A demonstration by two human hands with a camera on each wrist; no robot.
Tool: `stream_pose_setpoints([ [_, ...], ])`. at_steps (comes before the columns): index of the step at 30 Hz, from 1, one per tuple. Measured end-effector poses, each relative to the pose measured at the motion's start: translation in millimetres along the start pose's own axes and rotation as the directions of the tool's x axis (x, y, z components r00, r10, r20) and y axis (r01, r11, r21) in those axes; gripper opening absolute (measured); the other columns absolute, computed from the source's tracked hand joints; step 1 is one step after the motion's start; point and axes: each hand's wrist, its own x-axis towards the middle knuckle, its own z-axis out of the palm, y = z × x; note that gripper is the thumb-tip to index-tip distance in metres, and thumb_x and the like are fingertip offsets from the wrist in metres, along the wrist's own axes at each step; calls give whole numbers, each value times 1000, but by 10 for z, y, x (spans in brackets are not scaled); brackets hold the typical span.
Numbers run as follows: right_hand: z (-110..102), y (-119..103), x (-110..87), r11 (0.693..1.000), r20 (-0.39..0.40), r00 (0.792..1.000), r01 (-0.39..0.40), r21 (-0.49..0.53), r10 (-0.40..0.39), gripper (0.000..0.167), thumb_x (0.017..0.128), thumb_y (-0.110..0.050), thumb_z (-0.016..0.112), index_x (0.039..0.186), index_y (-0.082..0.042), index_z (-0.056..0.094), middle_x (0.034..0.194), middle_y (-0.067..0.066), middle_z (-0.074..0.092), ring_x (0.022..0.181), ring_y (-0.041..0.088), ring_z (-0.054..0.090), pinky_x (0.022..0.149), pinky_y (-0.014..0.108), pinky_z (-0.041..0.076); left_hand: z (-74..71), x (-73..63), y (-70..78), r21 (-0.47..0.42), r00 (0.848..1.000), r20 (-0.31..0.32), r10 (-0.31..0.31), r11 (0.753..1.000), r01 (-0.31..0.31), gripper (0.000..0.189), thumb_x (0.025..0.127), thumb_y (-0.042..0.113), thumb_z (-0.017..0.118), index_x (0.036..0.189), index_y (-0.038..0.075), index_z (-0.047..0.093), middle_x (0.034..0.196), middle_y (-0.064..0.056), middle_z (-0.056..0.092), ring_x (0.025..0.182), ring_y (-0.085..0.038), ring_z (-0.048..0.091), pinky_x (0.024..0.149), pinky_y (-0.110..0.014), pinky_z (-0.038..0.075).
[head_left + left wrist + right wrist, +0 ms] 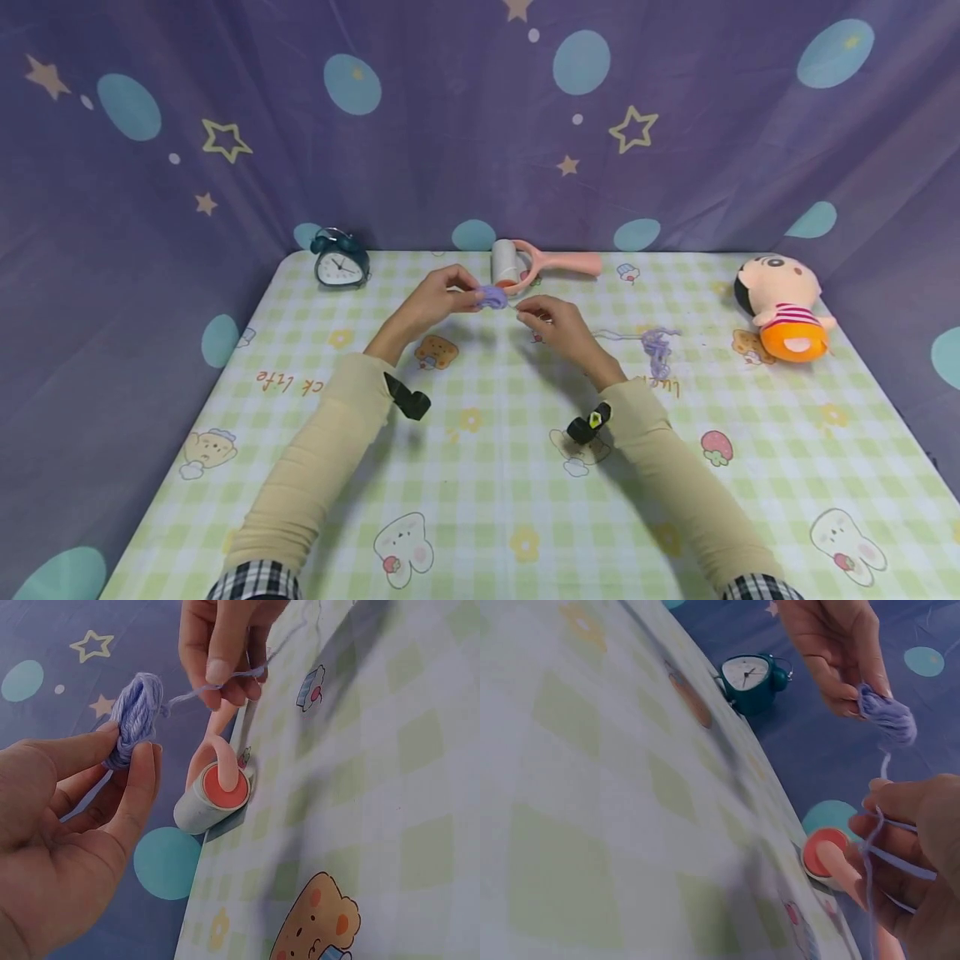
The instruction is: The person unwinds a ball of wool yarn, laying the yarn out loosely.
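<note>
A small wound bundle of lavender yarn [138,720] is pinched between the thumb and fingertips of my left hand [442,298], held above the table. One strand of yarn [196,692] runs from the bundle to my right hand [557,325], which pinches it between thumb and forefinger. Beyond that pinch, in the right wrist view, the strand loops across the right fingers [900,838] and trails down. A loose tangle of the same yarn [657,352] lies on the table to the right of my right hand, with a tail reaching toward that hand.
Behind the hands lies a pink-handled lint roller [564,264]. A dark teal alarm clock [341,260] stands at the back left, and a plush doll [787,308] lies at the right. A green checked cloth [480,500] covers the table, with a purple curtain [465,150] behind.
</note>
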Motion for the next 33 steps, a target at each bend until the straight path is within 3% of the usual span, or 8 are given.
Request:
stream_pose_setpoints([
  [3,54,-11,5,999,16,1000,-12,30,11,18,94,-17,62,104,-5,69,98,10,71,82,29,67,62,29,57,1,-7,-1,-10,1000,5,8,1000,-8,18,94,9,61,105,-3,54,106,-15,55,89,-20,65,94,-43,55],
  [5,57,-18,-4,999,10,1000,-24,40,23,17,95,-17,62,102,-4,70,95,10,71,81,31,67,61,28,57,1,-14,3,-24,1000,13,13,1000,-12,18,94,8,61,105,-3,54,106,-15,54,89,-20,66,96,-46,53],
  [11,-4,18,-30,997,-83,994,-69,24,71,16,95,-19,61,102,-7,69,91,7,71,81,24,66,62,25,54,-17,-37,10,-123,999,47,-3,992,9,15,93,3,59,106,-3,52,112,-15,50,92,-21,67,87,-31,58],
  [14,-47,36,-36,997,-133,988,-73,-2,72,17,96,-22,60,102,-9,69,90,6,71,79,18,64,62,22,49,-29,-38,4,-143,998,59,-7,990,15,16,94,2,59,107,-2,52,114,-15,49,93,-22,66,87,-30,58],
  [20,-128,24,-44,998,-234,970,-57,40,65,19,95,-22,61,101,-6,69,88,9,71,78,19,65,65,19,50,-40,-41,-14,-62,998,67,7,998,-3,22,91,7,63,110,1,54,115,-13,51,96,-22,61,95,-43,54],
  [24,-174,10,-51,998,-295,954,-41,52,55,19,95,-21,61,101,-4,69,90,11,72,80,19,65,69,18,52,-46,-47,-28,12,997,71,11,1000,-12,24,89,10,67,111,5,57,114,-10,54,97,-23,58,94,-44,52],
  [29,-225,12,-53,998,-344,939,-9,56,28,20,95,-20,62,102,-3,69,91,12,71,79,17,64,69,17,51,-51,-45,-44,13,997,78,17,1000,-18,27,88,9,67,113,5,58,111,-10,56,99,-23,56,93,-43,52],
  [33,-257,31,-51,998,-376,926,12,69,15,19,95,-20,62,100,-3,70,90,12,71,78,18,64,68,14,50,-58,-56,-49,5,996,92,20,1000,-20,26,90,10,66,114,5,59,112,-10,56,100,-23,56,99,-50,49],
])
